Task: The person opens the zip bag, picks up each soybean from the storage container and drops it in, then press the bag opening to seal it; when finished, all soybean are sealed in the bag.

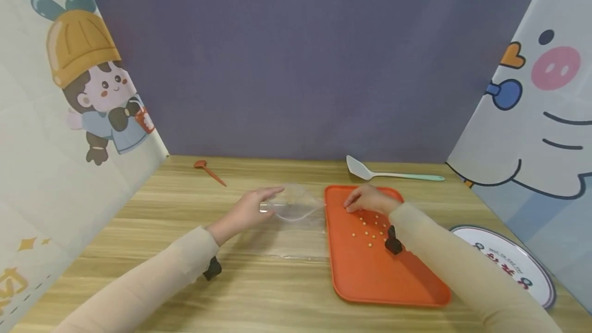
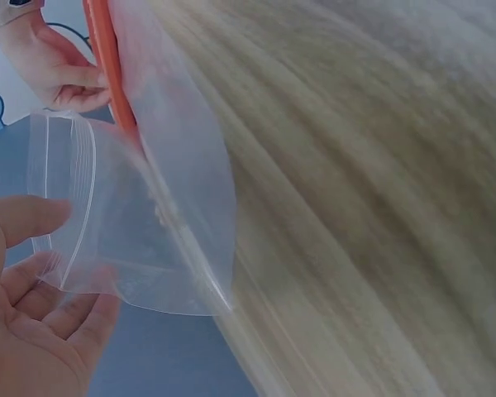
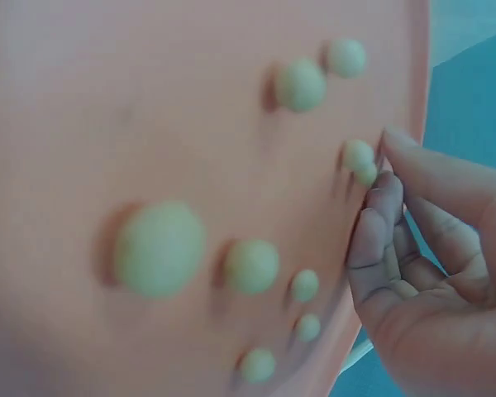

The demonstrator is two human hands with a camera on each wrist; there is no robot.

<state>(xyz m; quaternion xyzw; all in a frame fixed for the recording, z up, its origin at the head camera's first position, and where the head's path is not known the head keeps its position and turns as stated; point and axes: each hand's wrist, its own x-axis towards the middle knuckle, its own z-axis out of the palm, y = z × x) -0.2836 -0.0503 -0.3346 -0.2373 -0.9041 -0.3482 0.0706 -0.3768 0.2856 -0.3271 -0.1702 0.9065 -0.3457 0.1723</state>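
Note:
My left hand [image 1: 247, 212] holds a clear zip bag [image 1: 296, 238] by its mouth, thumb on one side and fingers on the other. In the left wrist view the bag's mouth [image 2: 83, 165] gapes wide. The bag lies against the left edge of an orange tray [image 1: 370, 276]. Several round yellowish soybeans [image 1: 366, 233] are scattered over the tray. Over its far part is my right hand [image 1: 372, 199]. In the right wrist view, the thumb and forefinger tips stand slightly apart, right beside two small soybeans [image 3: 358, 155]; nothing shows between them.
A small red-brown spoon [image 1: 210, 172] lies at the back left. Behind the tray is a white spatula [image 1: 358, 168] with a pale green handle. A white oval plate [image 1: 504, 258] with printed writing sits at the right, under my right forearm. A grey-blue cloth wall [image 1: 305, 66] closes the back.

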